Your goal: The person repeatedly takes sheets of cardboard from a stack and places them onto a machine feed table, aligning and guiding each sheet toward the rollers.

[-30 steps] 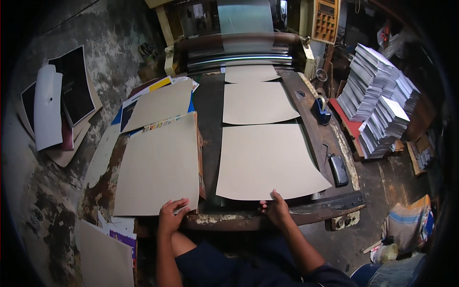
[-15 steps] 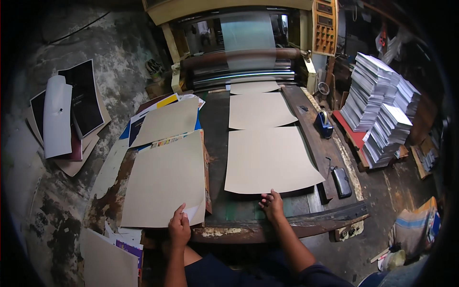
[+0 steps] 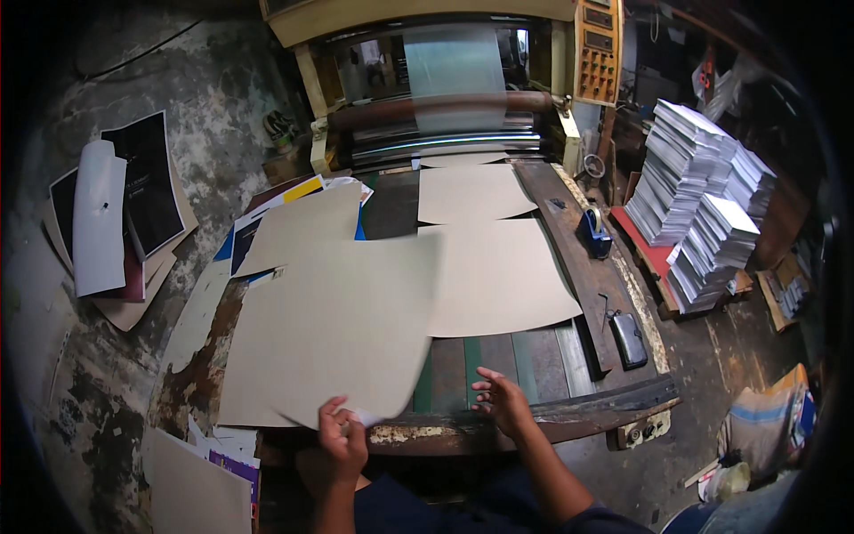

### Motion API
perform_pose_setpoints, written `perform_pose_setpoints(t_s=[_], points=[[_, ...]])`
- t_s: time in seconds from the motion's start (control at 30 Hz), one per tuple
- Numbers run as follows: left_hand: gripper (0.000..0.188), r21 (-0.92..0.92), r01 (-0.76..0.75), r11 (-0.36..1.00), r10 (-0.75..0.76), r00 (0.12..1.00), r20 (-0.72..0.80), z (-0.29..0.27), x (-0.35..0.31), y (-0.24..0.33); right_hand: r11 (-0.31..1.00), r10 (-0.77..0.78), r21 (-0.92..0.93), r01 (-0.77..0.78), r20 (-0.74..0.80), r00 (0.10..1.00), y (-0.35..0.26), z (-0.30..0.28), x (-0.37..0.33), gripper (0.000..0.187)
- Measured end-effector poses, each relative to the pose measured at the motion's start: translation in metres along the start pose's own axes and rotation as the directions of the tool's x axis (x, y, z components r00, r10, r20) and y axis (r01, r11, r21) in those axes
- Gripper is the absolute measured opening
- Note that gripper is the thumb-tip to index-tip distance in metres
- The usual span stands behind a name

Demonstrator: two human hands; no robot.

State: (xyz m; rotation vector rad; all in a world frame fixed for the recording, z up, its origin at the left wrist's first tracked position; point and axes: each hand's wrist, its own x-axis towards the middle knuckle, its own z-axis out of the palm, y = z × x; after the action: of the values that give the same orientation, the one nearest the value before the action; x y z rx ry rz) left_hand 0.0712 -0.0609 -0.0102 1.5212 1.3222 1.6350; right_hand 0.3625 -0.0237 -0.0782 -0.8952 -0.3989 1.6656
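Observation:
My left hand (image 3: 342,438) pinches the near right corner of a large beige paper sheet (image 3: 329,320). The sheet is lifted on its right side, which reaches over the machine's feed table (image 3: 452,369). My right hand (image 3: 503,400) hovers over the table's front edge, fingers spread, holding nothing. Ahead of it, a row of similar beige sheets runs away toward the rollers, the nearest sheet (image 3: 503,280) in front of a second one (image 3: 471,193). Another beige sheet (image 3: 311,222) lies on the left pile, behind the lifted one.
A brown roller (image 3: 445,111) and hanging clear film (image 3: 455,67) stand at the back. Along the right rail sit a tape dispenser (image 3: 594,234) and a black case (image 3: 630,340). White paper stacks (image 3: 680,173) rise at right; loose prints (image 3: 100,218) lie at left.
My left hand has lifted the beige sheet's corner, and the sheet has swung right. The row of sheets has moved away toward the rollers. My right hand is slightly lower, away from the row.

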Motion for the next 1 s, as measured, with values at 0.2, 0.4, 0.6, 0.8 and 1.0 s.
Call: perform_pose_setpoints(t_s=[0.2, 0.4, 0.6, 0.8, 1.0], points=[[0.028, 0.122, -0.211, 0.97, 0.122, 0.854, 0.506, 0.003, -0.001, 0.016, 0.982, 0.127, -0.167, -0.093, 0.208, 0.97, 0.0, 0.001, -0.033, 0.033], [0.053, 0.341, -0.303, 0.89, 0.05, 0.808, 0.588, 0.004, 0.047, 0.002, 0.979, 0.2, -0.035, -0.203, -0.087, 0.976, 0.042, -0.046, -0.071, 0.03], [0.065, 0.688, -0.249, 0.682, -0.147, 0.875, 0.462, -0.004, 0.112, -0.037, 0.966, 0.216, -0.112, -0.231, -0.13, 0.968, 0.076, -0.051, -0.127, 0.037], [0.067, 0.829, -0.341, 0.443, -0.295, 0.818, 0.494, 0.0, 0.068, -0.049, 0.979, 0.199, -0.009, -0.202, -0.15, 0.969, 0.071, -0.043, -0.118, 0.039], [0.081, 0.649, -0.357, 0.672, -0.248, 0.717, 0.651, -0.034, 0.045, -0.018, 0.979, 0.181, 0.106, -0.171, -0.089, 0.979, 0.045, -0.047, -0.048, 0.037]])
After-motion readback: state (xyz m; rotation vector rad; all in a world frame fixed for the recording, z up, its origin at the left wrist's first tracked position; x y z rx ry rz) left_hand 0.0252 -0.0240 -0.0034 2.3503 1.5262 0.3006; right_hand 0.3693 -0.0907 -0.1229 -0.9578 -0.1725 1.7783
